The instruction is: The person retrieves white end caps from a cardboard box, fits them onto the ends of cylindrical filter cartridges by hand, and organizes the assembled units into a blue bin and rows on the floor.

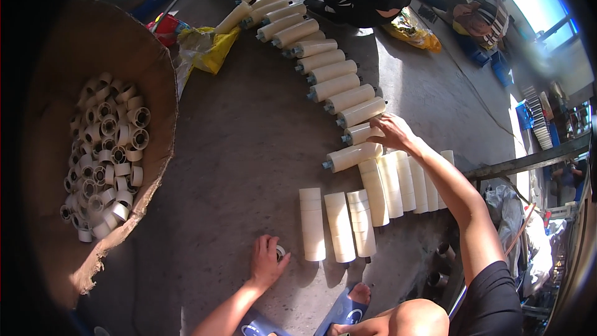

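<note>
Ring (281,252) grasped by left hand (267,264), right hand (393,130) gripping 1 cream cylinder (358,135), cardboard box (87,28) at left

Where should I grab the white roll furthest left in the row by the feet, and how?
Probably around its middle, coming from above and a bit from the left. The leftmost white roll is long and round and seems to lie lengthwise, away from the person, so a hand can wrap across it. Its left side has more room; the neighbouring roll is close on its right.
</note>
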{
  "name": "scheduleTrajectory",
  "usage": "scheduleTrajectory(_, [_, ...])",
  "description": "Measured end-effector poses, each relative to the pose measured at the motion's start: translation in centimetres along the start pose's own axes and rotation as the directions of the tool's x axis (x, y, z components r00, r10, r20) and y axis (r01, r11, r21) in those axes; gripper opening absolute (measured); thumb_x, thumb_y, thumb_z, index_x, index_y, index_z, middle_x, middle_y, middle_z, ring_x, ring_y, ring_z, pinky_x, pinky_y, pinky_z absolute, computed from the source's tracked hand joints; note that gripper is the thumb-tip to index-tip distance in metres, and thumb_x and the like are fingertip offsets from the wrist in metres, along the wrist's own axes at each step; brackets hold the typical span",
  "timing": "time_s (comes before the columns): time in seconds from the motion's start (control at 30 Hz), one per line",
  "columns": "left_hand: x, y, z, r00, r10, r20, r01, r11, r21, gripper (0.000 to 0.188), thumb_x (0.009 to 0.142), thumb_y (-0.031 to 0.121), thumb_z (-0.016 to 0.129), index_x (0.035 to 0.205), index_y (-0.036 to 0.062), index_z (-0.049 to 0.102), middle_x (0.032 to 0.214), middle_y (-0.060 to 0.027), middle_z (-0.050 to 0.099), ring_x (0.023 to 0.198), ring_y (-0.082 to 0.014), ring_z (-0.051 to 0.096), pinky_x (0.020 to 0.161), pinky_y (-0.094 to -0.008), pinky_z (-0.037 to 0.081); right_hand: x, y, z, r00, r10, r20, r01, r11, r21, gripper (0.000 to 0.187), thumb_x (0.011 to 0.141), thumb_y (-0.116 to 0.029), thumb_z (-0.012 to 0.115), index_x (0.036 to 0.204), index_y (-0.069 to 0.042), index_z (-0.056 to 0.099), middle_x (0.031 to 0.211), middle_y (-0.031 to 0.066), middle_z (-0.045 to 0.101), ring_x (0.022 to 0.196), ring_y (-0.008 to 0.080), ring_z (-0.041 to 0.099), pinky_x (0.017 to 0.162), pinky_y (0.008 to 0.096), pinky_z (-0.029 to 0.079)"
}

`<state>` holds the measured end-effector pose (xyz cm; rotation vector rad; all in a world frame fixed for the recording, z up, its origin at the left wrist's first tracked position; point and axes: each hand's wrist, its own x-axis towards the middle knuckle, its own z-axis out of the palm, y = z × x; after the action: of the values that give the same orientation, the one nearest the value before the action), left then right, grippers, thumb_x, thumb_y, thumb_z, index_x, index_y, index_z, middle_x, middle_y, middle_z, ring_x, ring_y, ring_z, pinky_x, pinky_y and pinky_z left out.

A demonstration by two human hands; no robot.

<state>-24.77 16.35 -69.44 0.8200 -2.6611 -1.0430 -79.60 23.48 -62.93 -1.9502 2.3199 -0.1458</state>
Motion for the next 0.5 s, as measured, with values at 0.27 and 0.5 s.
scheduleTrajectory(0.27, [-1.1, -0.6, -0.3, 0.986, -0.167, -0.017, 0.162, 0.971, -0.174, 0.049, 0.08, 0.021, 0.083, 0.117, -0.0002, 0.06, 0.12, -0.0199, 0.054, 0.111, -0.0407, 0.055, 0.094, -0.0489, 0.048, -0.8, -0.9, -0.7, 0.988, -0.016, 0.156, 0.042, 0.986, -0.161, 0.101, 0.058, -0.059, 0.091, 0.133, 0.001, 0.061, 0.133, 0.0191, 0.062, 0.131, 0.0335, 0.054, 0.113, 0.0433, 0.041])
scheduleTrajectory(0.5, [0.0, 1.4, -0.8, 0.986, -0.105, 0.126, 0.078, 0.977, 0.198, 0.061, 0.081, 0.033, 0.084, 0.127, 0.0025, 0.058, 0.13, -0.0231, 0.049, 0.12, -0.042, 0.05, 0.096, -0.0509, 0.048, 0.3, -4.1, 1.8, 0.999, -0.037, -0.013, 0.036, 0.999, -0.029, 0.094, 0.055, -0.055, 0.093, 0.128, -0.002, 0.065, 0.125, 0.0183, 0.068, 0.123, 0.036, 0.059, 0.11, 0.0447, 0.043])
